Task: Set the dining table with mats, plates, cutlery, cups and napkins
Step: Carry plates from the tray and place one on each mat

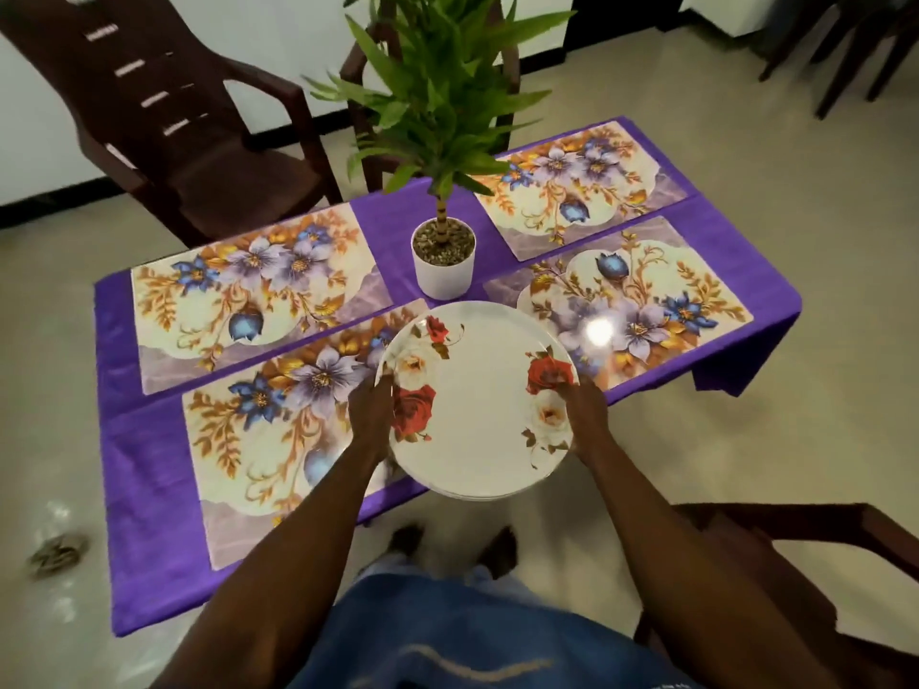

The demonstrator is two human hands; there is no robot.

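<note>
A stack of white plates [477, 405] with red and cream roses hangs above the table's near edge. My left hand [370, 415] grips the stack's left rim and my right hand [584, 415] grips its right rim. Several floral mats lie on the purple tablecloth [139, 489]: the near left mat [258, 440], the far left mat [248, 285], the near right mat [641, 300] and the far right mat [572, 181]. The plates cover part of the near left mat. No cutlery, cups or napkins are in view.
A potted plant in a white pot [443, 261] stands at the table's middle. A brown chair [164, 116] is at the far left, another chair [776, 564] at my near right. A small object [57, 554] lies on the tiled floor at left.
</note>
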